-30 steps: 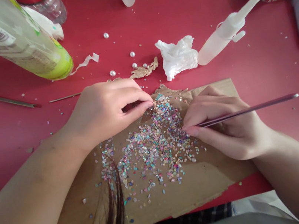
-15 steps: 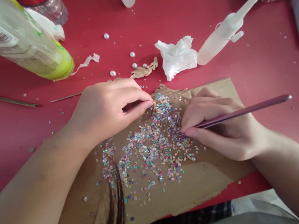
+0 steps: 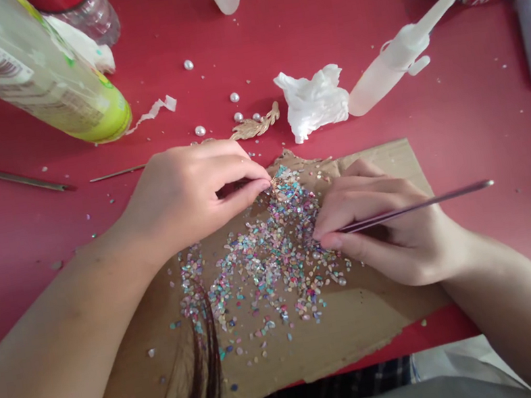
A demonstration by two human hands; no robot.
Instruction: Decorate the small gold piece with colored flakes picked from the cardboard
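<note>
A torn piece of brown cardboard (image 3: 388, 320) lies on the red table and carries a scatter of small coloured shell chips (image 3: 269, 258). My left hand (image 3: 189, 193) rests at the cardboard's upper edge, its fingers pinched on a small gold ornament (image 3: 278, 187) at the top of the chips. My right hand (image 3: 389, 227) lies on the cardboard's right part, closed on slim metal tweezers (image 3: 421, 205) whose tip is down among the chips while their long end points right.
Behind the cardboard lie a crumpled white tissue (image 3: 313, 102), a gold leaf charm (image 3: 254, 125), loose pearls (image 3: 199, 130) and a squeeze glue bottle (image 3: 398, 53). A large green-based bottle (image 3: 41, 66) stands at the back left. Thin metal rods (image 3: 7, 176) lie at left.
My right hand has slid a little left with the tweezers, further into the chips. My left hand has stayed pinched in place.
</note>
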